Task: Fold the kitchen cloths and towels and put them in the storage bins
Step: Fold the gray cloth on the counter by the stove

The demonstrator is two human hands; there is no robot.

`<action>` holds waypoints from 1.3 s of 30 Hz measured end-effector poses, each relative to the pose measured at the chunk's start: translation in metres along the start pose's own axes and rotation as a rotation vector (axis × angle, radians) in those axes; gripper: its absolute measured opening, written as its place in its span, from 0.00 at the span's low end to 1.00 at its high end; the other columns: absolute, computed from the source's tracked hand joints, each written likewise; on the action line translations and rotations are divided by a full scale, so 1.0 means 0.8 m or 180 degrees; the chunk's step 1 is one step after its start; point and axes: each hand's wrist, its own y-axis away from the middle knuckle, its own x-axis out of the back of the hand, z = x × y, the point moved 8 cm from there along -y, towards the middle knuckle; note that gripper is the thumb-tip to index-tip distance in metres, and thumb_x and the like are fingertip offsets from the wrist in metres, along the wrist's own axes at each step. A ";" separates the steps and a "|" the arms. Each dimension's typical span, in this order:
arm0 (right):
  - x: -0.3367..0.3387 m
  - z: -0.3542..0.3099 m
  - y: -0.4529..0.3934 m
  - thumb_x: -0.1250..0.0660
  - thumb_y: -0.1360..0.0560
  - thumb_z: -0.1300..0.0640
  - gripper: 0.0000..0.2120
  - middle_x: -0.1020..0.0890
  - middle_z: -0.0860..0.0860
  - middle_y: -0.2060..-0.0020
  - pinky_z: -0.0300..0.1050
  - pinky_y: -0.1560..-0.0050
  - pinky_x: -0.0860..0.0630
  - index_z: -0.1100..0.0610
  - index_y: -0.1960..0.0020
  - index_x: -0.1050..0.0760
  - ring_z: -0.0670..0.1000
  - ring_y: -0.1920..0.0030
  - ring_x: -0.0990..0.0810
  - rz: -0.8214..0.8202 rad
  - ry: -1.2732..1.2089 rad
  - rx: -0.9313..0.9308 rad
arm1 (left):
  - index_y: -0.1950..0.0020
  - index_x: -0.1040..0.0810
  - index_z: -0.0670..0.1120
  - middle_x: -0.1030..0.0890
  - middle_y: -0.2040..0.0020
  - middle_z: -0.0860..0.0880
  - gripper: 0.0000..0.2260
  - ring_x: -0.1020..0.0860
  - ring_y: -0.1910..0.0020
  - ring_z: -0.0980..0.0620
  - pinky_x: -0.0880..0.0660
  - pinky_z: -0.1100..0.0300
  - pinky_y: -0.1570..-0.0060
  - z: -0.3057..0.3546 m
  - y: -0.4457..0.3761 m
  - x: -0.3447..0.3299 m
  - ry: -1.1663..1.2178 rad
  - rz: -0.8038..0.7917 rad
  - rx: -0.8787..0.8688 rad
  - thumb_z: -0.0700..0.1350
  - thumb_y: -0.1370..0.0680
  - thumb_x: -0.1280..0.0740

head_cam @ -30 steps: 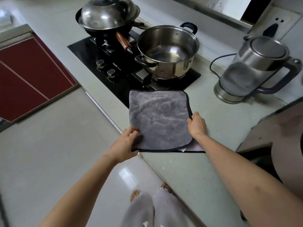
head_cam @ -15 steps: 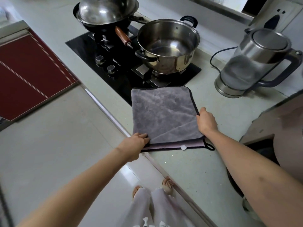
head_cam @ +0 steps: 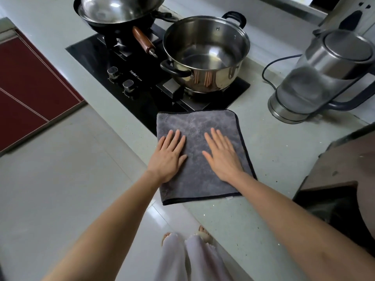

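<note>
A grey plush cloth [head_cam: 194,122] with dark edging lies folded flat on the pale countertop [head_cam: 274,155], its far left corner overlapping the black hob. My left hand [head_cam: 168,157] rests palm down on the cloth's left half, fingers spread. My right hand [head_cam: 222,155] lies flat on the right half, fingers apart as well. Neither hand grips anything. A small white tag peeks out at the cloth's near right corner. No storage bin is in view.
Behind the cloth, a black gas hob [head_cam: 142,78] carries a steel pot [head_cam: 205,53] and a lidded wok [head_cam: 119,11]. An electric kettle [head_cam: 324,78] with its cord stands at the right. A dark sink [head_cam: 341,195] lies at right. Red cabinet fronts [head_cam: 26,88] are at left.
Both hands have let go of the cloth's near edges and now lie flat on top of it. The cloth's lifted layer has been laid down flat.
</note>
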 end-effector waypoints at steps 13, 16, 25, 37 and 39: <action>-0.012 0.091 -0.001 0.57 0.19 0.42 0.29 0.56 0.53 0.23 0.52 0.24 0.58 0.54 0.22 0.58 0.54 0.23 0.56 -0.0296 0.0420 -0.0566 | 0.22 0.62 0.46 0.62 0.22 0.46 0.36 0.60 0.23 0.45 0.61 0.47 0.25 -0.060 0.016 -0.029 0.0063 -0.0026 0.0715 0.66 0.23 0.61; 0.017 0.023 0.034 0.49 0.20 0.47 0.23 0.27 0.59 0.35 0.53 0.34 0.31 0.61 0.34 0.30 0.60 0.35 0.28 0.0164 0.0467 0.0751 | 0.23 0.42 0.43 0.41 0.24 0.41 0.32 0.40 0.26 0.42 0.45 0.48 0.26 -0.009 0.045 -0.002 -0.0018 0.0333 -0.0520 0.63 0.20 0.52; -0.004 -0.017 0.140 0.32 0.32 0.50 0.15 0.25 0.51 0.55 0.45 0.61 0.25 0.54 0.49 0.31 0.52 0.58 0.25 -0.0465 0.1232 0.2327 | 0.40 0.27 0.48 0.24 0.45 0.51 0.21 0.25 0.53 0.51 0.26 0.60 0.55 0.042 0.136 -0.015 -0.0433 0.0316 -0.1568 0.51 0.32 0.31; 0.009 0.027 0.119 0.43 0.30 0.76 0.33 0.46 0.55 0.24 0.44 0.55 0.29 0.58 0.27 0.41 0.56 0.28 0.37 -0.0565 0.0935 0.0457 | 0.38 0.30 0.48 0.23 0.44 0.50 0.16 0.22 0.52 0.47 0.26 0.56 0.61 0.048 0.116 0.001 -0.0166 0.0017 -0.0627 0.36 0.24 0.41; 0.006 0.033 0.117 0.45 0.28 0.76 0.30 0.36 0.55 0.27 0.46 0.41 0.27 0.59 0.28 0.37 0.56 0.31 0.32 -0.0916 0.0826 0.0390 | 0.35 0.30 0.48 0.21 0.45 0.49 0.19 0.21 0.52 0.47 0.30 0.58 0.61 0.043 0.111 0.009 -0.0027 -0.0077 -0.0612 0.34 0.23 0.44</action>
